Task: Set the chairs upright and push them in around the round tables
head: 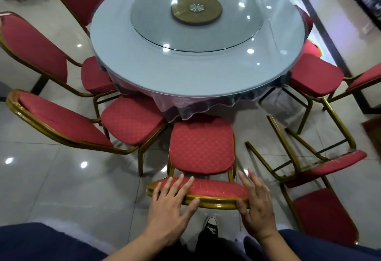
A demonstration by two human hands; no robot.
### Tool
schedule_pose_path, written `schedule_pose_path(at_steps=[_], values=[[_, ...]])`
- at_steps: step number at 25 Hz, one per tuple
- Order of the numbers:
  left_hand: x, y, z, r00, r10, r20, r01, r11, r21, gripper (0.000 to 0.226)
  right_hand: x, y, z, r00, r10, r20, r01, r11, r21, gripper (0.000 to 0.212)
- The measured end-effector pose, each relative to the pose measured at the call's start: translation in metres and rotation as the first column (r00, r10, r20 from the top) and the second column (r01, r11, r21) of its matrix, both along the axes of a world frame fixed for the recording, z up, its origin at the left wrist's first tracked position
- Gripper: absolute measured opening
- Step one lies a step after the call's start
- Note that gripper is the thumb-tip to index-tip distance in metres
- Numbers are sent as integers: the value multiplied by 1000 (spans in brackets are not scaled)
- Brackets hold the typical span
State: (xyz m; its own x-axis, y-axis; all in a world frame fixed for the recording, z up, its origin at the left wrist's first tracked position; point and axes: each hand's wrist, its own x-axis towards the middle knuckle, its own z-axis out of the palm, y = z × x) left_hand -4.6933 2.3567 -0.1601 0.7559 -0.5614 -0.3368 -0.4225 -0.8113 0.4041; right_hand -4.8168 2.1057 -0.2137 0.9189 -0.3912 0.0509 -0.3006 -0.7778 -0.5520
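Both hands rest on a chair's top rail: left hand (172, 195) with fingers spread flat over the red backrest, right hand (254, 198) with fingers straight along the rail's end and thumb on the gold frame. That chair (202, 149) stands upright, its seat front just under the round table (144, 71), so the push-in step looks nearly done. Just right, a tipped chair (321, 168) lies legs-up; righting it seems next and would need a firm grip on its frame.
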Motion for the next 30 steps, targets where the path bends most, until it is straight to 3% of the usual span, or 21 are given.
schedule_pose_path(at_steps=[3,7,12,16,30], values=[[12,-15,-3,996,79,44,-74,993,-97,64,17,-18,8,999,32,25,-32,999,4,71],[41,-33,-10,985,56,162,-39,993,-109,66,35,-36,16,996,69,50,-68,998,-12,69],[50,-51,-18,952,184,245,-123,962,-245,68,43,-46,9,992,54,111,-52,998,-23,69],[59,-61,-19,943,192,271,-122,959,-255,68,57,-59,11,996,24,82,-22,1000,-22,78],[123,-68,-18,941,201,272,-132,959,-252,70,114,-64,10,994,80,72,-80,997,-1,77]])
